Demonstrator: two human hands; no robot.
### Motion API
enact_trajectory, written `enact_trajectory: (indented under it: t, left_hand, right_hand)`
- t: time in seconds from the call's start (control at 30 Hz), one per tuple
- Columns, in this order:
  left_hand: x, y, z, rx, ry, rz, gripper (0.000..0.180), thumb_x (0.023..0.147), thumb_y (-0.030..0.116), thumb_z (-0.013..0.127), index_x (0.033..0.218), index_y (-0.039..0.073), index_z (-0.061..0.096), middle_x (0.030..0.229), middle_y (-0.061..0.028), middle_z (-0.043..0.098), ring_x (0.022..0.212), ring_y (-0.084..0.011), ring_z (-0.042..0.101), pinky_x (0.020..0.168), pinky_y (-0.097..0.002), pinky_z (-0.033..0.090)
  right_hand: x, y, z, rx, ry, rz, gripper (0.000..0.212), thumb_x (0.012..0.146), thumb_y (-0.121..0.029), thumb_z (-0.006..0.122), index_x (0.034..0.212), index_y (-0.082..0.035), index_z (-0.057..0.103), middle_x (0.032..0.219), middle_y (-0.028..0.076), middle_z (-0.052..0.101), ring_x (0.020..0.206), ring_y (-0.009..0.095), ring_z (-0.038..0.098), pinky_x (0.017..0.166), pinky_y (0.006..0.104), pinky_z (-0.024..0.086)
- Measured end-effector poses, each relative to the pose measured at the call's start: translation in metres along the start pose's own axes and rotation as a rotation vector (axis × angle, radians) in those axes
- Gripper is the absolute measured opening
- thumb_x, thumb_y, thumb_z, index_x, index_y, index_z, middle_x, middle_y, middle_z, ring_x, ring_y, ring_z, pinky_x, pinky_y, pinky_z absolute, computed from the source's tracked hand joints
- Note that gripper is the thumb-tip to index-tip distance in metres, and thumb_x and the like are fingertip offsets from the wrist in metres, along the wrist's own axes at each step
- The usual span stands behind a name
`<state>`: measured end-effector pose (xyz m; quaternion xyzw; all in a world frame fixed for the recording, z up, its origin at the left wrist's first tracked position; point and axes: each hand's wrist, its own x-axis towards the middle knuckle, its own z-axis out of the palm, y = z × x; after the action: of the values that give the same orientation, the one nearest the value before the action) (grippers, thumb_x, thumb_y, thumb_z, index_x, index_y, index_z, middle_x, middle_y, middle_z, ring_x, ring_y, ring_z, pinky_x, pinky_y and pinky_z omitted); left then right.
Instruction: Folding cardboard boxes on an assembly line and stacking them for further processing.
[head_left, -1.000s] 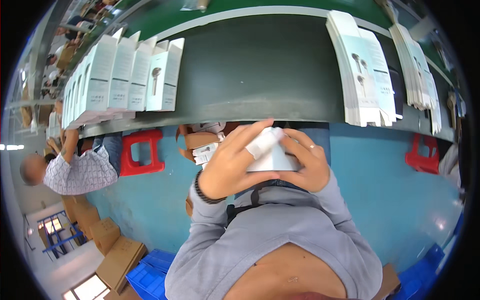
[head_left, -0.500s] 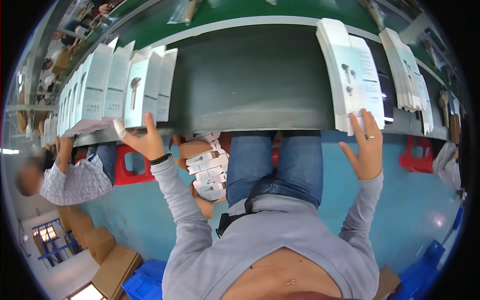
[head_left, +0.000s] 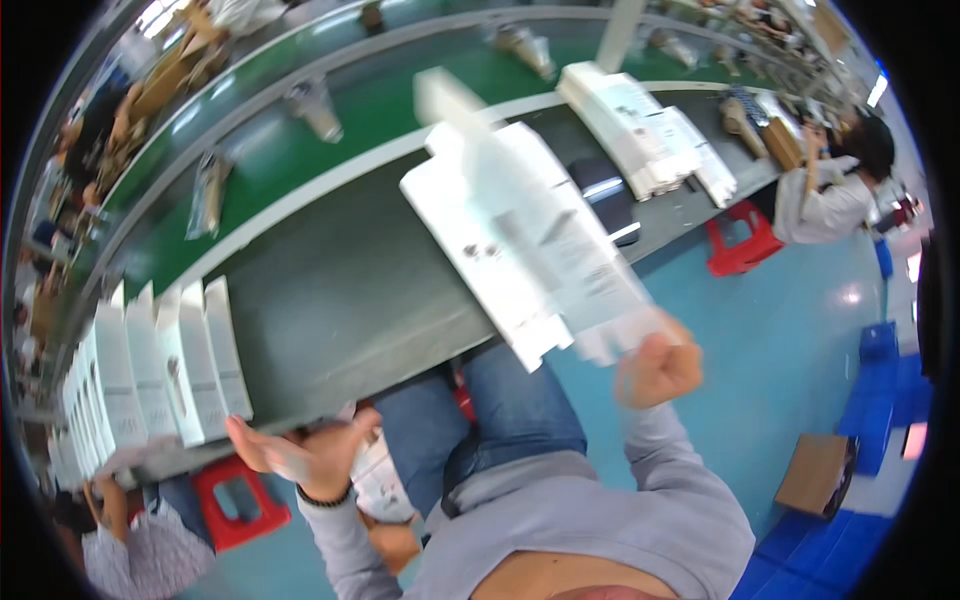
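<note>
**Right hand pinches a flat earbud carton, left hand holds nothing**

Think of the view as a clock. The flat earbud carton is near the middle, toward 2 o'clock. It is up in front of a stack of flat cartons on the dark table. It looks blurry, and I cannot tell if it touches the stack.

This carton should be very light. It looks like thin card, so it is likely stiff along its length but easy to bend at the folds and end flaps. The white face may be smooth and a bit slippery. It would not smash, but a hard squeeze could crease it. A good place to hold it is the near end or the long side edges, with a soft pinch.

The right hand is at 4 o'clock. Its fingers are curled tight on the carton's near end. From there the carton slants away toward 11 o'clock. The blur hides just where the thumb presses.

The left hand is between 7 and 8 o'clock, palm turned up, fingers loose and spread. A dark bracelet sits on that wrist. The fingertips are close to the last box in a row of standing cartons, just below 9 o'clock. I cannot tell if they touch.
</note>
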<state>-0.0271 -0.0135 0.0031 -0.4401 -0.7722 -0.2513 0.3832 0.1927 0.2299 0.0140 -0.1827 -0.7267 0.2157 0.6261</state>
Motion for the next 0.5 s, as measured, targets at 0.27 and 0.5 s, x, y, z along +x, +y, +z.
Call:
enact_trajectory:
  t: [0.27, 0.5]
  left_hand:
    - [0.033, 0.046, -0.011, -0.273, -0.764, 0.380, 0.092, 0.051, 0.040, 0.079, 0.128, 0.026, 0.031, 0.135, -0.0270, 0.025, 0.123, -0.0497, 0.024, 0.094, -0.0703, 0.007]
    - [0.027, 0.048, -0.008, -0.646, -0.583, 0.206, 0.082, 0.052, 0.027, 0.082, 0.122, 0.012, 0.043, 0.106, -0.0197, 0.054, 0.090, -0.0357, 0.056, 0.073, -0.0440, 0.045]
  right_hand:
    - [-0.020, -0.044, 0.032, 0.836, -0.635, 1.007, 0.016, 0.087, -0.010, 0.053, 0.081, 0.003, 0.060, 0.063, 0.002, 0.056, 0.057, 0.004, 0.048, 0.050, 0.0204, 0.037]
    - [-0.033, -0.020, 0.037, 0.365, -0.778, 0.281, 0.015, 0.083, -0.015, 0.058, 0.086, -0.001, 0.061, 0.073, 0.013, 0.060, 0.060, 0.017, 0.059, 0.056, 0.0275, 0.045]
